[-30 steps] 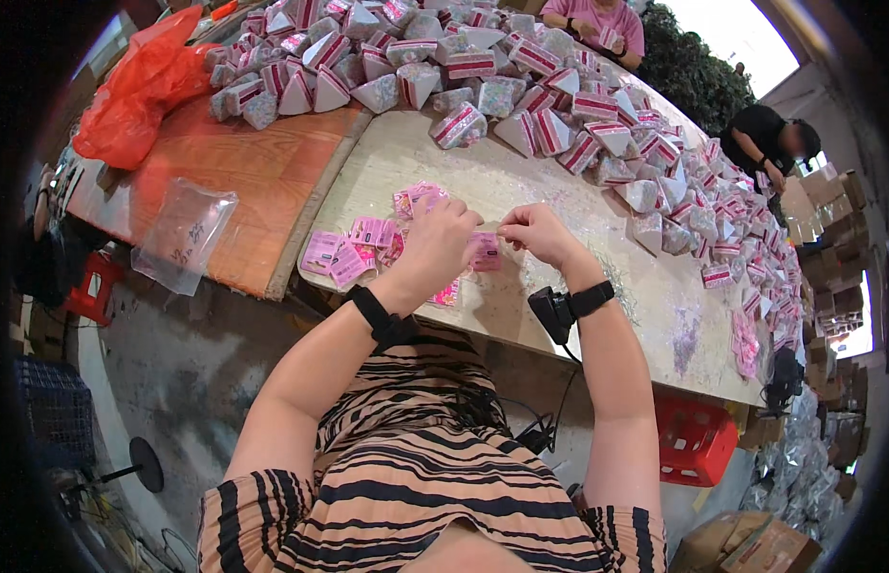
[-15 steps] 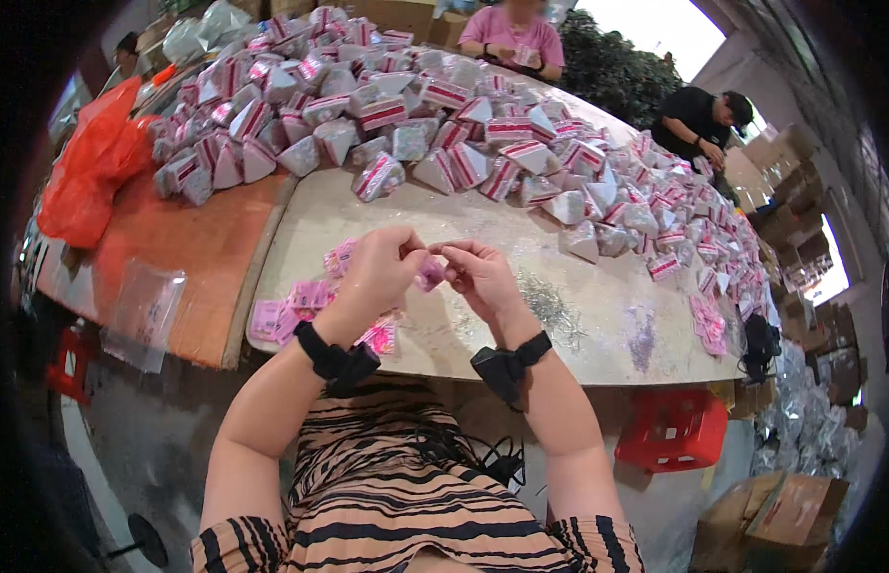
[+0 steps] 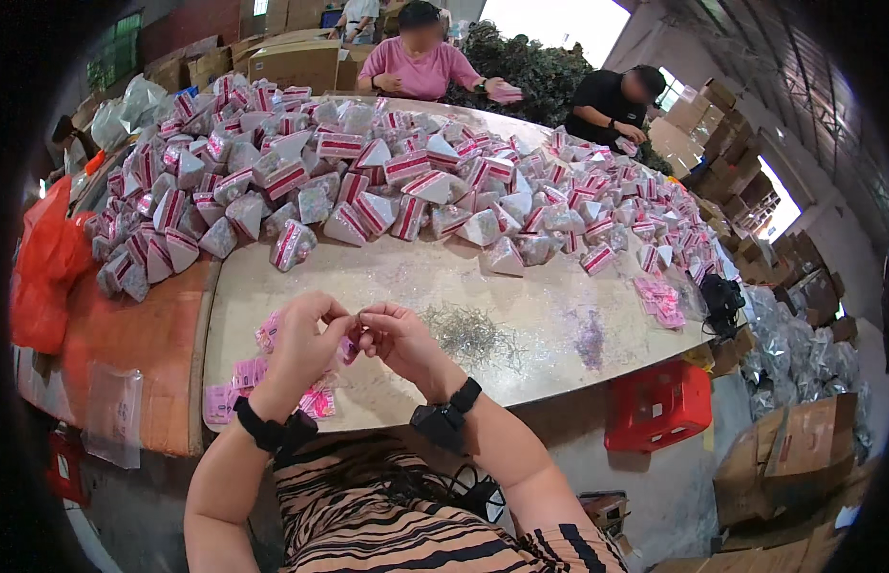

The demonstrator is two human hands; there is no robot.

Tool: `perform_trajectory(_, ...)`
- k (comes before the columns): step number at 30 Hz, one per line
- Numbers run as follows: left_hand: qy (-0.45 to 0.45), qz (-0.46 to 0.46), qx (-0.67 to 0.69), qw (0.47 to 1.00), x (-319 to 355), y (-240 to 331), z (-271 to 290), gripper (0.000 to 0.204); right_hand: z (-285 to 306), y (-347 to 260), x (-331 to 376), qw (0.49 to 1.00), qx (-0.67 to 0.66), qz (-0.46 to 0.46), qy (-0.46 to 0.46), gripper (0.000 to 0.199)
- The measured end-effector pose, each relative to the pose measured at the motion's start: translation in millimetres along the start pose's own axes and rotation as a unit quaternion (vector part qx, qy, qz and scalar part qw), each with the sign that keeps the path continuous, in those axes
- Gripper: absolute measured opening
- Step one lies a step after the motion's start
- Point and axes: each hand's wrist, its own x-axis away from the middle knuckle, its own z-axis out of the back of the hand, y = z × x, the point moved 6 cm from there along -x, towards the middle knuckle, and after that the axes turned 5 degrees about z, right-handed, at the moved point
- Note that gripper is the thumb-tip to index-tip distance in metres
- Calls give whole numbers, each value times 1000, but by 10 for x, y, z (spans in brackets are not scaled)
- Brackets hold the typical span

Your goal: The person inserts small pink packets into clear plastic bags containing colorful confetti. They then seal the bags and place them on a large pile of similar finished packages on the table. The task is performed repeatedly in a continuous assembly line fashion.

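My left hand (image 3: 309, 334) and my right hand (image 3: 402, 342) meet above the near left part of the pale tabletop (image 3: 387, 277). Both are closed, fingertips together in a pinch. Between them shows a small pink piece (image 3: 349, 351), mostly covered by the fingers, so its kind stays unclear. Below and beside my left hand lie several pink printed cards (image 3: 249, 372). To the right of my right hand spreads a loose heap of thin silvery strands (image 3: 468, 332), perhaps short wires.
A big pile of wrapped wedge-shaped packages (image 3: 368, 205) covers the far side. Purple glittery bits (image 3: 588, 339) and more pink cards (image 3: 659, 301) lie right. At left are an orange-red plastic bag (image 3: 48, 267) and a clear bag (image 3: 113, 411). A red stool (image 3: 657, 406) stands below; two people work opposite.
The view has tilted up and turned right, so the table sits lower and further left. My hands still pinch together at the pink piece. The person in pink has spread their hands apart.
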Motion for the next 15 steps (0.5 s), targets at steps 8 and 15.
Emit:
perform_trajectory(8, -108, -258, -233, 931, 59, 585, 59, 22, -50, -76, 128, 999, 31, -10, -39, 7)
perform_trajectory(15, -183, -329, -349, 858, 79, 594, -58, 30, -30, -107, 183, 989, 120, -66, -60, 8)
